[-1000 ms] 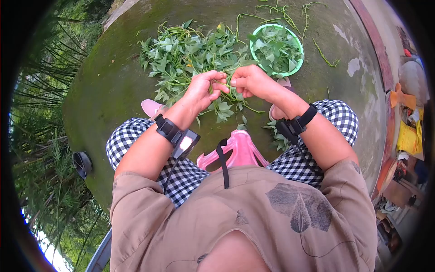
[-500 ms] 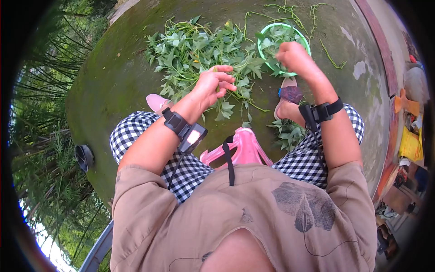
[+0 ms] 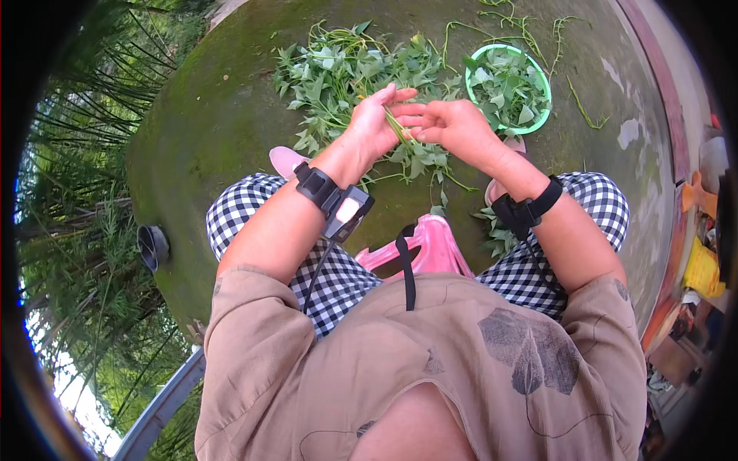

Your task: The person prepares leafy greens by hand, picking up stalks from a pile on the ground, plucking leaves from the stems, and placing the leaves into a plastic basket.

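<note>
My left hand (image 3: 375, 123) is partly closed around a leafy green vine (image 3: 395, 125), its stems crossing the palm. Touching or almost touching those fingertips, my right hand (image 3: 459, 132) has thumb and fingers pinched together at the vine; what exactly lies between them is too small to make out. Below and behind the left hand spreads a large heap of leafy green vines (image 3: 338, 69) on the ground. To the right of the heap stands a round basket with a light green rim (image 3: 549, 104), holding loose green leaves (image 3: 507, 84).
Bare stems (image 3: 584, 104) lie on the mossy concrete ground (image 3: 207, 115) around the basket. Between my knees is a pink plastic stool (image 3: 434, 246). More leaves (image 3: 500, 234) lie by my right foot. A dark pot (image 3: 153, 247) sits at the left edge near bushes.
My right hand has moved from over the basket leftward to meet my left hand at the vine. The whole view has shifted slightly, and the leaves in the basket are now uncovered.
</note>
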Available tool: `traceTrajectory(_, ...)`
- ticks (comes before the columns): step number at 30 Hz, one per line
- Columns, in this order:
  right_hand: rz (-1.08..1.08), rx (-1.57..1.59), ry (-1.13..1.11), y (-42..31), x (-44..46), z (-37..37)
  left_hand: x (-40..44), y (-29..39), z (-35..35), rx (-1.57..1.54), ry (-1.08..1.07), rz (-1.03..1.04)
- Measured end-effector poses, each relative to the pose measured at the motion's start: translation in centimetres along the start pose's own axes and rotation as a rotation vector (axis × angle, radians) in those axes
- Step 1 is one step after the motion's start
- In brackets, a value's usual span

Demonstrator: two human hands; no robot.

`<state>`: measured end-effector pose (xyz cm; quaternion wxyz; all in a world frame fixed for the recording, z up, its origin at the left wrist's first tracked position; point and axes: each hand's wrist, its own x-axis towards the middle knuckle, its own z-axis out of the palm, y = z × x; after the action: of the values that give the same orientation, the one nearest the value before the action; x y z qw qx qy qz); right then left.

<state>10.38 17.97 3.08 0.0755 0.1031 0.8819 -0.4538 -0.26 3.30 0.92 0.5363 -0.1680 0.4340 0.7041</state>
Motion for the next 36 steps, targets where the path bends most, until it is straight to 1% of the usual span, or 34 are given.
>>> traceTrajectory(1,-0.032,0.039,-0.006,-0.4,0.0,0.7,0.0,0.3,0.0,-0.013,-0.003,0.014)
traceTrajectory(4,0.052,-0.151,0.016,-1.5,0.4,1.4,0.0,1.1,0.0,-0.039,0.006,0.029)
traceTrajectory(7,0.020,0.058,0.123,-2.6,0.8,1.2,0.1,1.3,0.1,-0.072,0.007,0.038)
traceTrajectory(10,-0.100,0.073,0.054,-2.1,1.4,1.7,-0.6,1.2,0.9,-0.056,0.063,0.068)
traceTrajectory(13,-0.052,0.220,0.023,-1.6,1.7,2.7,-0.5,0.9,0.7,-0.055,0.083,0.069)
traceTrajectory(16,-0.019,0.247,-0.056,-1.4,2.0,2.5,0.0,0.6,0.1,-0.075,0.036,0.043)
traceTrajectory(19,0.190,0.129,-0.097,-1.7,2.2,0.5,-0.1,0.5,-0.2,0.163,0.129,0.093)
traceTrajectory(20,0.195,0.111,-0.056,-1.4,2.3,0.1,-0.2,0.6,-0.3,0.201,0.162,0.089)
traceTrajectory(22,0.175,0.097,-0.057,-0.7,2.5,-1.1,-1.1,1.2,0.3,0.279,0.230,0.080)
traceTrajectory(23,0.165,0.092,-0.053,-0.4,2.4,-1.7,-1.1,1.3,0.4,0.393,0.246,0.133)
traceTrajectory(25,0.112,-0.078,-0.017,-0.6,2.1,-2.9,-1.0,1.4,0.6,0.622,0.269,0.236)
traceTrajectory(27,0.086,-0.295,0.027,-0.6,1.4,-3.7,-0.5,0.8,0.5,0.957,0.194,0.559)
traceTrajectory(28,0.068,-0.354,-0.004,-0.3,1.4,-3.7,-0.2,0.5,0.4,1.120,0.150,0.726)
traceTrajectory(29,0.003,-0.392,0.013,0.1,1.3,-3.5,0.0,0.3,0.3,1.279,0.102,0.896)
traceTrajectory(30,-0.063,-0.431,0.030,0.0,1.2,-3.1,-0.4,-0.1,0.7,1.419,0.116,0.945)
traceTrajectory(32,-0.198,-0.503,0.094,-0.3,0.7,-2.7,-1.0,-0.7,1.5,1.671,0.150,0.913)
traceTrajectory(33,-0.198,-0.542,0.078,-0.6,0.6,-2.7,-1.4,-0.8,1.9,1.798,0.170,0.894)
traceTrajectory(34,-0.199,-0.581,0.063,-0.9,0.6,-2.7,-1.7,-0.7,2.2,1.846,0.158,0.864)
traceTrajectory(36,-0.207,-0.622,0.038,-0.8,0.6,-2.8,-1.5,-0.7,2.0,1.920,0.141,0.876)
